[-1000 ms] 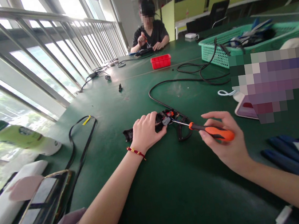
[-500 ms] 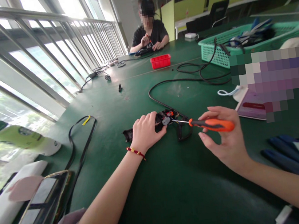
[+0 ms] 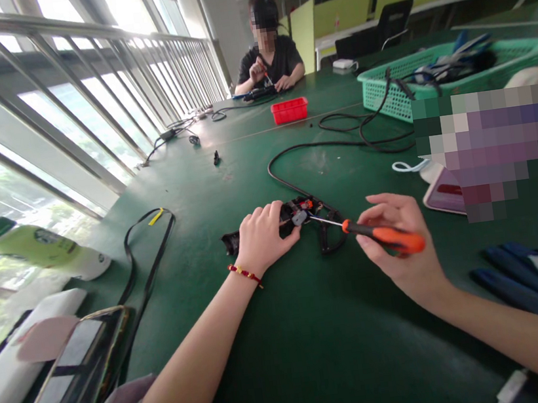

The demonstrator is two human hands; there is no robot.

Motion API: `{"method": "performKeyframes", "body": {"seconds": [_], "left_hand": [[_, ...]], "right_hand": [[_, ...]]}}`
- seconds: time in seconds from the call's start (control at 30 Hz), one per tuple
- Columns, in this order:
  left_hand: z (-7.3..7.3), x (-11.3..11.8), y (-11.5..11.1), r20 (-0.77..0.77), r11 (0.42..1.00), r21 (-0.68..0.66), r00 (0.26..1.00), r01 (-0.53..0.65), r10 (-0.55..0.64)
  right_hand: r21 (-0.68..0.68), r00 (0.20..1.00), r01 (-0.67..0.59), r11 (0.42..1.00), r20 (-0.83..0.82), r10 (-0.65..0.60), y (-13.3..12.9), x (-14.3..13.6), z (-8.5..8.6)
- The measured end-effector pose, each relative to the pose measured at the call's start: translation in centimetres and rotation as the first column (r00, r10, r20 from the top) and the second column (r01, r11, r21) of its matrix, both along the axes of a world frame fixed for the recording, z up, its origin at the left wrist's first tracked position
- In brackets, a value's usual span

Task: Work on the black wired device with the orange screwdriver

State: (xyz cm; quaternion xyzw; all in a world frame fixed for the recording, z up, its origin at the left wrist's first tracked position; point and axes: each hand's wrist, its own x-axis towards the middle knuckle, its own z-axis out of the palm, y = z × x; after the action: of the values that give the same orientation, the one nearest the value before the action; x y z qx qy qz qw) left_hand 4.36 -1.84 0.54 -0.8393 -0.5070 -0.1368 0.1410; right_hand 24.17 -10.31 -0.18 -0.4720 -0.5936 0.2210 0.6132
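On the green table lies a black corded device (image 3: 332,237) with its housing opened, showing a grey part, red pieces and thin wires inside. My left hand (image 3: 262,235) is wrapped over its left part, thumb against the grey piece, hiding much of the housing. An orange-and-black screwdriver (image 3: 395,238) slants down leftward, its thin shank ending at the device's insides. The exact spot its tip touches is too small to tell. My right hand (image 3: 405,259) grips the screwdriver's handle between thumb and fingers.
A black cable (image 3: 306,146) runs from the device toward a green basket (image 3: 387,97). Beyond stands a red bin (image 3: 289,111); a person (image 3: 268,56) works opposite. At left are a bottle (image 3: 40,248), a phone (image 3: 70,386) and a strap (image 3: 150,276). Blue-and-grey gloves (image 3: 532,279) lie right.
The screwdriver's handle has dropped slightly and tilts more steeply. My right thumb and fingers have closed in on it. My left hand and the device have stayed put.
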Motion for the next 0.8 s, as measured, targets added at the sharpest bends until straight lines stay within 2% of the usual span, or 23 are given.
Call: {"method": "performKeyframes", "body": {"seconds": [0.1, 0.17, 0.3, 0.37, 0.5, 0.57, 0.73, 0.8], "left_hand": [[0.06, 0.0, -0.02, 0.002, 1.0, -0.007, 1.0, 0.0, 0.0], [0.11, 0.01, -0.03, 0.005, 1.0, -0.014, 1.0, -0.002, 0.002], [0.14, 0.02, 0.01, 0.005, 1.0, -0.019, 1.0, -0.004, 0.005], [0.15, 0.03, 0.02, 0.005, 1.0, -0.02, 1.0, -0.004, 0.005], [0.23, 0.06, -0.03, 0.002, 1.0, -0.023, 1.0, -0.007, 0.007], [0.24, 0.06, -0.06, -0.003, 1.0, -0.02, 1.0, -0.009, 0.009], [0.08, -0.01, 0.02, -0.008, 1.0, -0.019, 1.0, -0.01, 0.01], [0.06, -0.02, 0.06, -0.009, 1.0, -0.025, 1.0, -0.011, 0.011]], "right_hand": [[-0.128, 0.998, -0.054, 0.99, 0.029, 0.058, -0.34, -0.08, 0.45], [-0.141, 0.997, -0.045, 0.989, 0.061, 0.054, -0.48, -0.1, 0.55], [0.049, 0.999, 0.003, 0.999, 0.044, -0.005, -0.15, 0.04, 0.18], [0.078, 0.999, 0.016, 0.997, 0.038, -0.019, 0.02, 0.11, 0.08], [-0.11, 0.997, -0.015, 0.994, 0.068, 0.023, -0.24, 0.0, 0.3], [-0.135, 0.997, -0.029, 0.99, 0.071, 0.039, -0.42, -0.11, 0.32], [0.073, 1.0, 0.018, 0.997, 0.006, -0.018, -0.02, -0.06, -0.15], [0.056, 1.0, 0.009, 0.998, 0.007, -0.009, 0.1, 0.02, -0.14]]}}
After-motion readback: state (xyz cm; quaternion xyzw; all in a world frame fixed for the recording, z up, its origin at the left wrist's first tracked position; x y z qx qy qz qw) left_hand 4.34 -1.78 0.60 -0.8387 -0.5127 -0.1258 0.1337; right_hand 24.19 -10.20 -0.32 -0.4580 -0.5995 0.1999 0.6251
